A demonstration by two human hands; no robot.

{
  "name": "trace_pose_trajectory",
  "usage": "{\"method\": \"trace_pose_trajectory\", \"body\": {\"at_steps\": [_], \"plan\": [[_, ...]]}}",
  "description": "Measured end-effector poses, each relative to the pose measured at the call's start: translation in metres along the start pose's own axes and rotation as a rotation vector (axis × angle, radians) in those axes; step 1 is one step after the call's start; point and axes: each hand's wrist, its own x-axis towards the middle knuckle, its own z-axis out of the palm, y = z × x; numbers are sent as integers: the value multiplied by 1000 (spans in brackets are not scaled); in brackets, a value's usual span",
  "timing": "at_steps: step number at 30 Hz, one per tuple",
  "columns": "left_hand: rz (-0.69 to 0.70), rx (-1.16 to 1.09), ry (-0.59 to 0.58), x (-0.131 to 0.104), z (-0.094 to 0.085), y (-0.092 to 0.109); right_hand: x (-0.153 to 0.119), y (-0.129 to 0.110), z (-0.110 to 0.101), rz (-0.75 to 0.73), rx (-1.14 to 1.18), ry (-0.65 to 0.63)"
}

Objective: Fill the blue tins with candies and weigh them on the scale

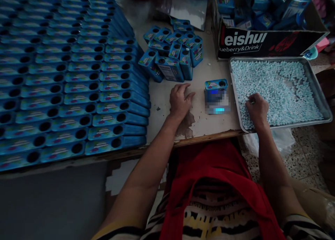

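My left hand (181,99) rests on the table with fingers curved and apart, holding nothing. It is just in front of a cluster of blue printed boxes (169,69) with round dark holes in their tops. My right hand (258,110) is closed over the left part of a metal tray (285,124) of small pale blue and white pellets (274,89). A small dark, shiny thing shows at its fingertips, too small to name. Between my hands, one blue box (216,84) stands at a small device with a lit display (219,110), mostly blurred by pixelation.
Long rows of blue boxes (78,88) fill the table's left side. At the back right, a black printed carton (264,41) holds more blue boxes. A shiny sheet (187,7) lies at the back. Clear plastic bags (270,140) are below the tray.
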Motion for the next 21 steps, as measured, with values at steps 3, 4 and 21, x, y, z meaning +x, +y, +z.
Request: {"method": "trace_pose_trajectory", "body": {"at_steps": [3,4,21], "plan": [[54,8,51,-3,-4,6,2,0,0,4,14,-9],[86,17,85,-4,-6,11,2,1,0,0,21,-7],[212,378,-13,182,-133,122,-7,6,-10,-53,323,292]]}}
